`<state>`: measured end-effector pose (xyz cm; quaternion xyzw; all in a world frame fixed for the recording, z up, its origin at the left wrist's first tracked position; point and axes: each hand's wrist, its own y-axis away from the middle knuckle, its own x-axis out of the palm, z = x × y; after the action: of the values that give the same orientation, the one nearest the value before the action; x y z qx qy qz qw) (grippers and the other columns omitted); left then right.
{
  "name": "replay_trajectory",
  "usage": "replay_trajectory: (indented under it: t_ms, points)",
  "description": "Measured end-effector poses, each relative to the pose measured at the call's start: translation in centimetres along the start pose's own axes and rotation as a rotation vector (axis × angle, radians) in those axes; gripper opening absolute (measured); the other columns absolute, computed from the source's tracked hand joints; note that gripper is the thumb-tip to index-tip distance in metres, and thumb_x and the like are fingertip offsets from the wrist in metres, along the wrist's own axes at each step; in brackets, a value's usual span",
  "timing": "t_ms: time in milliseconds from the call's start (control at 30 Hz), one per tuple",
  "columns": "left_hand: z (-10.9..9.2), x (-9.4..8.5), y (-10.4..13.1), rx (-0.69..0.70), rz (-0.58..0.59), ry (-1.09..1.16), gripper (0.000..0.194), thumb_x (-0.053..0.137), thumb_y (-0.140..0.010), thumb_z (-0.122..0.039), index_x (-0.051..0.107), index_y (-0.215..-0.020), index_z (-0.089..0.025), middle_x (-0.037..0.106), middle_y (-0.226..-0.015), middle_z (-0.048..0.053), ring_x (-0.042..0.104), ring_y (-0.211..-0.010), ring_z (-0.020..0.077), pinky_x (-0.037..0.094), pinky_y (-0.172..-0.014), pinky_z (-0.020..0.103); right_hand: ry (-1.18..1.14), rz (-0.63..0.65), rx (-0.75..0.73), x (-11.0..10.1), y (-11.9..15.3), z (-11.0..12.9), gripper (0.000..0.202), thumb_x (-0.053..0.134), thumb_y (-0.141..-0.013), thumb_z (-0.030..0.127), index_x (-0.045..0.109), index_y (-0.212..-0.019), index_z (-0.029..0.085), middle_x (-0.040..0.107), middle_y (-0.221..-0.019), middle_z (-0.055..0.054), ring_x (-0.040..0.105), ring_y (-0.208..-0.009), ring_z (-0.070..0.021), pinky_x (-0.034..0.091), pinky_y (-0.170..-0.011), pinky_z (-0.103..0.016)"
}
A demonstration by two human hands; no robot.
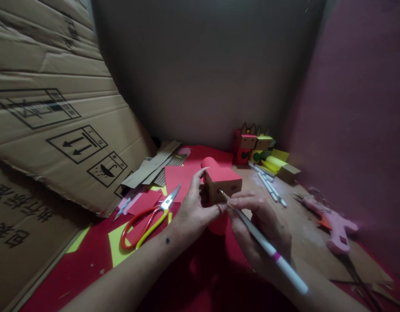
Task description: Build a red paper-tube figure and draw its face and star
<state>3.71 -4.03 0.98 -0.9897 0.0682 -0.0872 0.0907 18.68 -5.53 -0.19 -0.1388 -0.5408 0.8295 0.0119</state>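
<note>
Here, left hand [194, 206] holding cardboard box [226, 188]; right hand [268, 220], white pen [263, 241].

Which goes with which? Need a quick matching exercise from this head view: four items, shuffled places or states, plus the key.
Column 1
1. Left hand
2. Right hand
3. Scissors
4. Glue gun

Column 2
A. Pink, lying on the brown cardboard sheet at the right
B. Grips a white pen
C. Red-and-yellow-handled, lying left of both hands
D. Holds the red-topped cardboard piece

Pairs: 1-D, 2-B, 3-C, 4-A
</note>
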Motion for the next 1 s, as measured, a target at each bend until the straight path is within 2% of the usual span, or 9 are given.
replay_trajectory:
  t_ms: [233, 567, 1000]
  points:
    - [-0.1, -0.03, 0.1, 0.0, 0.002, 0.012, 0.089, 0.08, -0.063, -0.014, 0.033, -0.138, -0.023, 0.066, -0.109, 0.008, 0.067, -0.105, 0.0289, 0.051, -0.097, 0.044, -0.013, -0.002, 0.001, 0.05, -0.18, -0.11, 0.026, 0.058, -0.087, 0.005, 0.059, -0.105, 0.023, 0.065, -0.094, -0.002, 0.066, -0.083, -0.0138, 0.06, -0.071, -0.026]
    - [0.73, -0.27, -0.12, 0.033, -0.012, -0.004, 0.088, 0.081, -0.067, -0.02, 0.033, -0.14, -0.024, 0.065, -0.113, 0.009, 0.067, -0.108, 0.0302, 0.05, -0.099, 0.047, 0.012, -0.024, 0.047, 0.04, -0.11, 0.26, 0.024, 0.058, -0.088, 0.004, 0.058, -0.102, 0.023, 0.064, -0.094, -0.001, 0.065, -0.082, -0.0114, 0.058, -0.074, -0.024]
    - [0.14, -0.04, 0.03, 0.017, 0.004, 0.03, 0.086, 0.082, -0.066, -0.018, 0.034, -0.138, -0.025, 0.065, -0.115, 0.009, 0.067, -0.108, 0.0285, 0.051, -0.097, 0.042, -0.028, -0.033, 0.068, 0.2, 0.02, 0.18, 0.023, 0.058, -0.088, 0.007, 0.059, -0.102, 0.025, 0.066, -0.093, -0.001, 0.067, -0.081, -0.015, 0.06, -0.069, -0.028]
